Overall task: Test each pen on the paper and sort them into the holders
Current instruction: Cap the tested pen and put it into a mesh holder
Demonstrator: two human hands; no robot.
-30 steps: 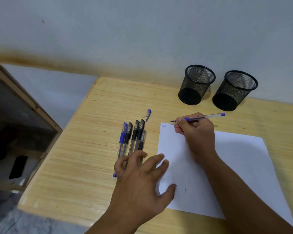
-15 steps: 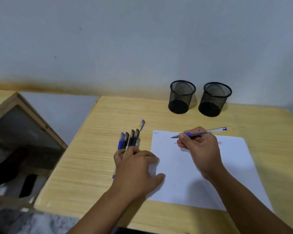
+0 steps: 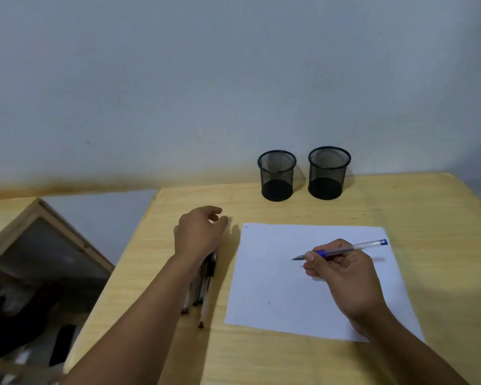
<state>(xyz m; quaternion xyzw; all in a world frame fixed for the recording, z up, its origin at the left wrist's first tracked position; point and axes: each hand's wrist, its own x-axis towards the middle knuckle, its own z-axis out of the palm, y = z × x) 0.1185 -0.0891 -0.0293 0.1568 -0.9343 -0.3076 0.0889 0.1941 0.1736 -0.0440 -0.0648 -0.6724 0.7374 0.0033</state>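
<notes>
Pen [image 3: 345, 249]: clear barrel, blue grip, uncapped

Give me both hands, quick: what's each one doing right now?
Left hand: fingers curled above the table beyond the pen row; whether it holds anything cannot be told.
Right hand: gripping the blue pen over the paper.

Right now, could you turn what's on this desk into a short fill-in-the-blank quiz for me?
1. The right hand holds a pen with a ____ grip above the sheet of paper.
2. At the back of the table stand ____ black mesh holders.
3. Both holders hold ____ pens.
4. The other pens lie to the ____ of the paper, partly under the left hand and its arm.

Missing words: blue; two; no; left
</notes>
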